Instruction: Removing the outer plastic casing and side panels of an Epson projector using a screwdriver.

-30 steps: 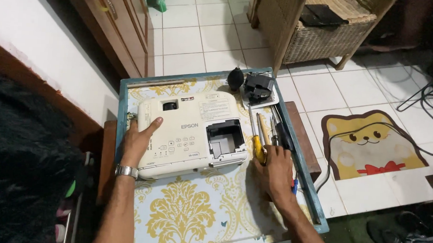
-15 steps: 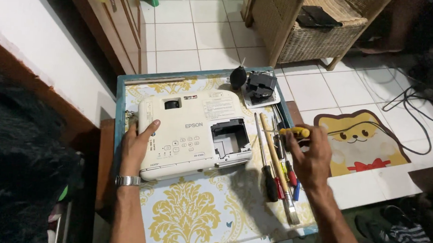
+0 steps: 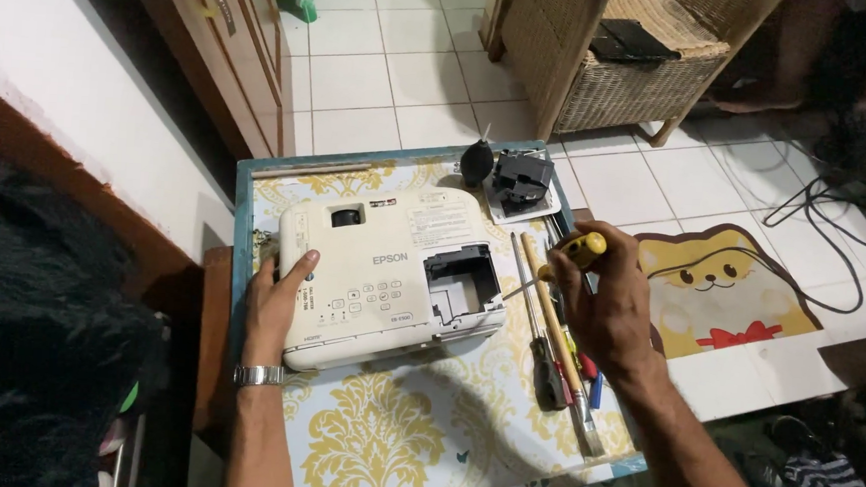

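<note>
- The white plastic projector [image 3: 391, 271] lies flat near the middle of the table [image 3: 411, 443], which is covered with a white cloth printed with yellow damask ornaments and edged by a teal frame. An open rectangular compartment shows on the projector's top at its right end.
- The left hand [image 3: 277, 299], with a metal wristwatch [image 3: 259, 374] on the wrist, rests on the projector's left end. Its fingers are spread flat over the casing, pressing on it and not wrapped around anything.
- The right hand [image 3: 604, 309] is raised just right of the projector. Its fingers are closed around a yellow-handled screwdriver [image 3: 573, 252], whose thin shaft slants down and left toward the open compartment; whether the tip touches the casing cannot be told.
- Under and beside the right hand lies a row of tools on the cloth: a long wooden-handled brush [image 3: 557, 346], a dark-handled screwdriver [image 3: 546, 366] and bits of red and blue handles partly hidden by the hand.
- At the table's far edge sit a black rubber dust blower [image 3: 476, 161] and a black removed part [image 3: 520, 179] on a white sheet.
- On the tiled floor to the right lies a cat-shaped yellow mat [image 3: 721, 291]; a wicker basket [image 3: 634, 75] stands beyond it.
</note>
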